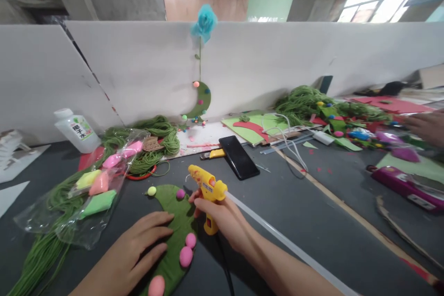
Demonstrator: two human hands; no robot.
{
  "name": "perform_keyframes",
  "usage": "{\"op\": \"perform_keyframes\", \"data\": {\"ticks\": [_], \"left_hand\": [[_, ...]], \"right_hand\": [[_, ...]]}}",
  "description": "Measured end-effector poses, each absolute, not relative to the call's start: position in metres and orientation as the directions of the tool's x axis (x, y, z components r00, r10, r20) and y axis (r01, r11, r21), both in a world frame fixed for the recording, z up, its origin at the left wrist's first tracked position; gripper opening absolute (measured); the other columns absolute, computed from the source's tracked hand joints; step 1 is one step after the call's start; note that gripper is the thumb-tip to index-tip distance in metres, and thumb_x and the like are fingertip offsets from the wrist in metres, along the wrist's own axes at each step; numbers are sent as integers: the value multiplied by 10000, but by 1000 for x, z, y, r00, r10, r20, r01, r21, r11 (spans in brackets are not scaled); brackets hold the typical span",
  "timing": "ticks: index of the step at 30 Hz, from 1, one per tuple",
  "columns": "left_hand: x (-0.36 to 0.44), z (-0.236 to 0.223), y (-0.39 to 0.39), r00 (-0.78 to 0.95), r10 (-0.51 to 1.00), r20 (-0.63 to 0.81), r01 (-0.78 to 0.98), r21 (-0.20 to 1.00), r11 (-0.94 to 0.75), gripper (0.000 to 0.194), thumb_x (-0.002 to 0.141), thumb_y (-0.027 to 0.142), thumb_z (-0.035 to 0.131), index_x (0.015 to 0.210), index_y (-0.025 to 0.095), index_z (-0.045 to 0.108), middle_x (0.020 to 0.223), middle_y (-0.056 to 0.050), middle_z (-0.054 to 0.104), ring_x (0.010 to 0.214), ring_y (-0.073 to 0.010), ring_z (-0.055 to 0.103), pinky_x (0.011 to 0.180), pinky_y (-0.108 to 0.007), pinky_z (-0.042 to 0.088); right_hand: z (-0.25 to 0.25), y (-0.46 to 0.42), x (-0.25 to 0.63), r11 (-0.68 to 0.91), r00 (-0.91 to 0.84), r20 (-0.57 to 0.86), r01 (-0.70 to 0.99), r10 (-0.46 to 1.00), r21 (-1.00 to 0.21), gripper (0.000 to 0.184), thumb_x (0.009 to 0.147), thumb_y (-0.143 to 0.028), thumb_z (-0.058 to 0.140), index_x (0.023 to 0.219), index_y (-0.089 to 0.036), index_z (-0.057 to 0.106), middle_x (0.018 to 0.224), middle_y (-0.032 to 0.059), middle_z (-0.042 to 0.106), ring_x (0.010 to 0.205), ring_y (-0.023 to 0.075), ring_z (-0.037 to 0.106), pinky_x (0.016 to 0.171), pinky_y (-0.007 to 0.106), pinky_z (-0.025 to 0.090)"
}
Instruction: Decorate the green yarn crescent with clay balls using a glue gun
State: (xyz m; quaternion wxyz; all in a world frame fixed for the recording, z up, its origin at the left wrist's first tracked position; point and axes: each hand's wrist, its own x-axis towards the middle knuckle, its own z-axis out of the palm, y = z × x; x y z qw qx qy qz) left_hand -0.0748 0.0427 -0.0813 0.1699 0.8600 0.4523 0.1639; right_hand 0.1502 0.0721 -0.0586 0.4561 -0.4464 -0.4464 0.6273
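Observation:
My right hand (225,219) grips a yellow hot glue gun (208,185), its nozzle pointing up and left. A long pale glue stick (277,236) sticks out of the gun's back end, and a black cord hangs below the handle. Under the gun lies a green felt crescent (178,215) with a yellow ball at its tip and a purple pom-pom (181,194) near the top. Pink pom-poms (186,256) sit along its right edge. My left hand (147,240) rests flat on the felt's left side, fingers spread.
A black phone (239,157) lies over a yellow cutter (212,154). Green yarn (156,129), bagged coloured clay (99,203) and a white bottle (77,130) are at left. A finished crescent (204,99) with a blue flower hangs ahead. Another person's hand (425,125) is at far right.

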Motion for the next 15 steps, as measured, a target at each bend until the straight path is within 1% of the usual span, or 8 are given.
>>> {"op": "perform_keyframes", "data": {"ticks": [2,4,9,12,15], "left_hand": [[-79,-87,41,552,820,153,724,401,-562,278,891,305,482,1113,340,646,1322,2,591,1213,-200,544,1000,-349,451],[-81,-89,40,558,810,181,730,357,-583,285,893,294,481,1131,334,634,1321,6,591,1208,-187,548,998,-327,447],[-78,-83,41,591,742,318,693,271,-668,240,868,296,514,1043,261,675,1183,-35,685,1073,-165,644,916,-211,483],[-79,-83,44,590,694,413,649,268,-712,219,847,296,541,1014,268,679,1116,-18,718,1006,-154,676,889,-175,487],[-83,-92,47,558,696,453,629,317,-710,211,828,306,574,1020,310,663,1119,23,716,1000,-144,678,894,-164,485]], "right_hand": [[-61,71,148,-191,-210,-157,-154,965,-969,95,689,-223,612,767,-190,655,739,-3,609,631,142,551,658,288,403],[-62,70,148,-194,-220,-162,-134,962,-972,92,692,-220,606,764,-188,652,731,-2,605,644,146,555,658,285,406],[-62,70,148,-230,-230,-201,-108,952,-967,105,695,-219,594,772,-180,652,737,0,617,658,144,559,674,281,412],[-63,71,147,-237,-244,-199,-138,949,-962,98,685,-210,593,764,-188,646,756,-1,624,654,142,560,684,285,416],[-64,71,147,-255,-244,-213,-154,946,-955,88,673,-206,602,749,-194,647,717,-11,608,643,140,546,680,280,402]]}}
